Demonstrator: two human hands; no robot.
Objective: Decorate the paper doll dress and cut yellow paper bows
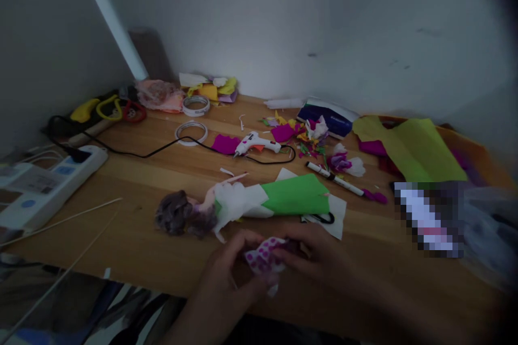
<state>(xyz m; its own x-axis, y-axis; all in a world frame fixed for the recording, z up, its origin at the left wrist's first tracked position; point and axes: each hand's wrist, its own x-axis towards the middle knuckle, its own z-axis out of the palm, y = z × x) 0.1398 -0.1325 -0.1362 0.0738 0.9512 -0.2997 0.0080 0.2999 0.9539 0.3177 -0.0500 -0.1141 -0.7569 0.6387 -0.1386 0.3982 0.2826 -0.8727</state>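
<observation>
Spotted paper scrap (264, 260), white with magenta dots, sits pinched between your left hand (230, 269) and right hand (311, 253) at the table's (141, 172) near edge, fingers closed on it. Doll (226, 206) lies just beyond, already wrapped in a green paper skirt (297, 195). The scrap looks not yet attached; glue gun (256, 144) rests well apart.

At the near edge of a wooden tabletop (154, 172), a person's left hand (230, 264) and right hand (311, 250) pinch a scrap of white paper with magenta dots (264, 260) between their fingers (283, 250). Just beyond lies a doll (226, 205) in a green paper skirt (297, 195); farther back lie a glue gun (254, 143), a marker (334, 178) and scattered coloured paper.
</observation>
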